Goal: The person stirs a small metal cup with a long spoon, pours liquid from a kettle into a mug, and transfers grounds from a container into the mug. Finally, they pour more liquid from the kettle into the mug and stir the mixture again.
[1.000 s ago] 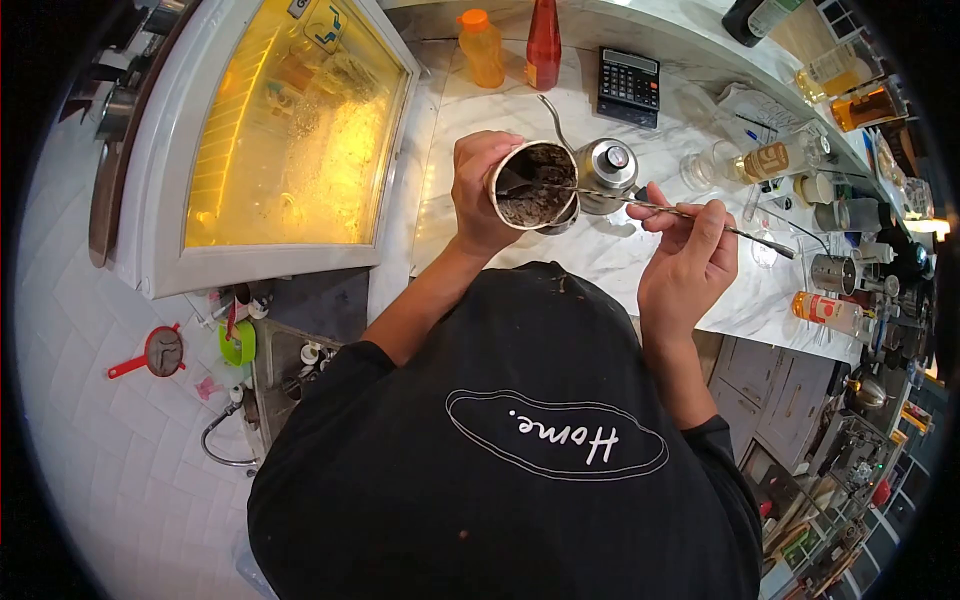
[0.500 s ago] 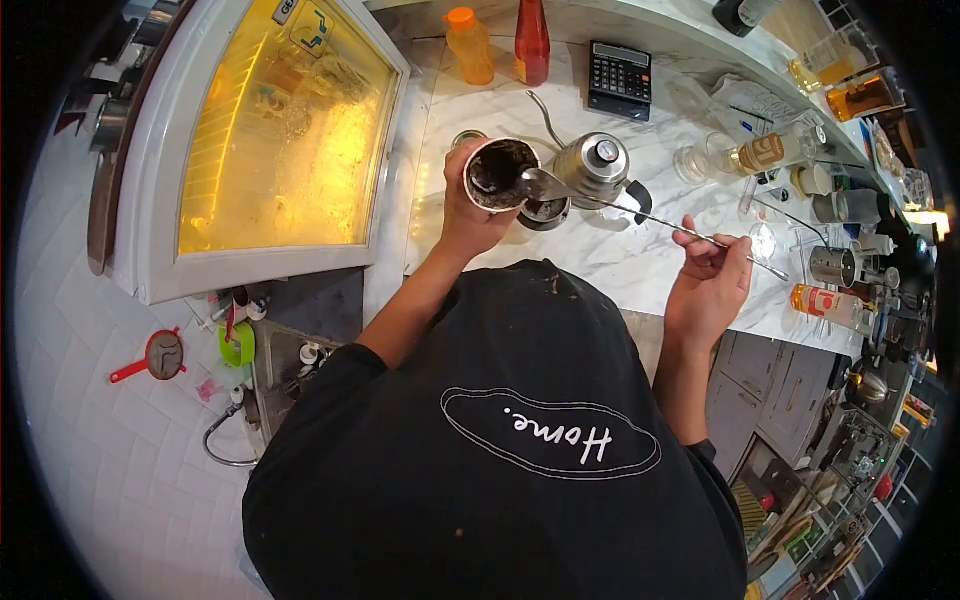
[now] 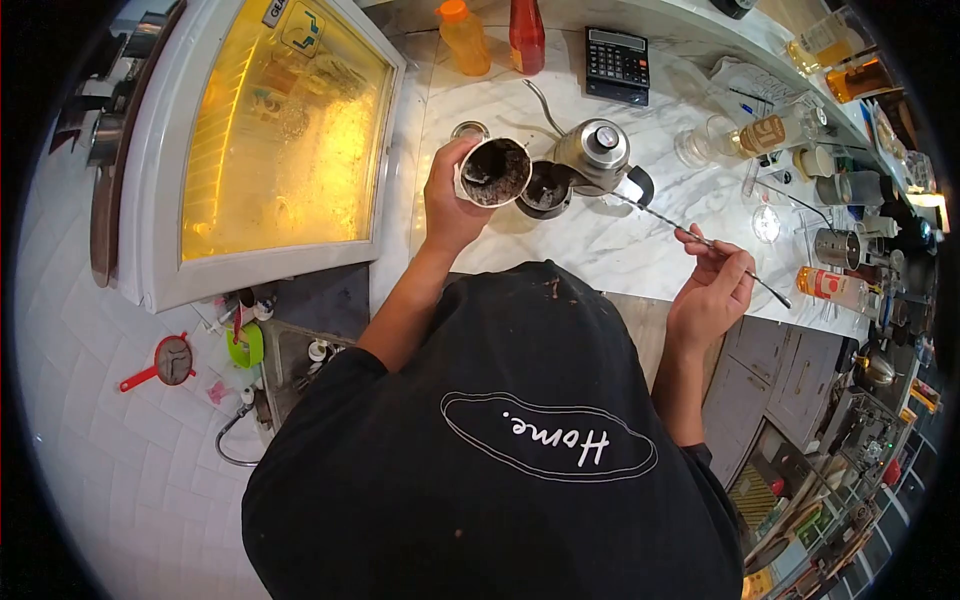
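Note:
My left hand is wrapped round a white cup, tilted so its mouth faces me. Dark, grainy stuff coats the inside of the cup. Between the fingers of my right hand is a long bar spoon with a twisted handle. Its bowl end overlaps the right edge of a small dark round container, which also has dark contents. Right behind that container stands a steel gooseneck kettle. A small round metal-rimmed item lies just beyond the cup.
An open, yellow-lit glass-door fridge borders the counter on the left. An orange bottle, a red bottle and a calculator stand at the back. Glasses and a labelled bottle are at right.
The spoon's bowl has left the cup's mouth and moved right, over the small dark container. My left hand has shifted slightly left with the cup.

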### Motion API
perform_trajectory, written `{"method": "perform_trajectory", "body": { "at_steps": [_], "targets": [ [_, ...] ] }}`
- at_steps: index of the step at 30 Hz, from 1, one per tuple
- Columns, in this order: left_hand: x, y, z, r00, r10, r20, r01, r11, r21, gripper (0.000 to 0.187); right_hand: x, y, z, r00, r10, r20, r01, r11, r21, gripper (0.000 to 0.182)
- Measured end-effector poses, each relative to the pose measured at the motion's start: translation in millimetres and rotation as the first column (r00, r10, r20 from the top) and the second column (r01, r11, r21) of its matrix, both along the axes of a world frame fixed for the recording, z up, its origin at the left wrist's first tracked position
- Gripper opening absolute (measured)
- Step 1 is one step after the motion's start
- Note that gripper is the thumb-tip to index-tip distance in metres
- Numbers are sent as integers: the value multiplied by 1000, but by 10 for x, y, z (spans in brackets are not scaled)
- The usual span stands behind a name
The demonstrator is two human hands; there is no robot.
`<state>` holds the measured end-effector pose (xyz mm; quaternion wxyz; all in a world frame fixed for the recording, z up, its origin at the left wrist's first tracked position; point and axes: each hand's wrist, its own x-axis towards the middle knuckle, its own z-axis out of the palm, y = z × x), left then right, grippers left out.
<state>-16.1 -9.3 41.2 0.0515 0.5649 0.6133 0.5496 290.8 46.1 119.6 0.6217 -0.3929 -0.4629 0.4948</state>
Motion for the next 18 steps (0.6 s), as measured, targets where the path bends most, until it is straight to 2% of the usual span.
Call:
{"method": "perform_trajectory", "body": {
  "at_steps": [8,13,18],
  "targets": [
    [-73,-262,-180,997,69,41,-65,994,-88,76,-243,-213,-382,965,113,237,-129,990,51,35],
    [-55,-479,-168,989,126,73,-117,985,-127,76,-284,-353,-361,895,171,413,-196,980,20,36],
    [-19,-634,-169,985,144,99,-131,983,-128,75,-177,-388,-192,943,135,303,-150,988,25,37]
  ]
}}
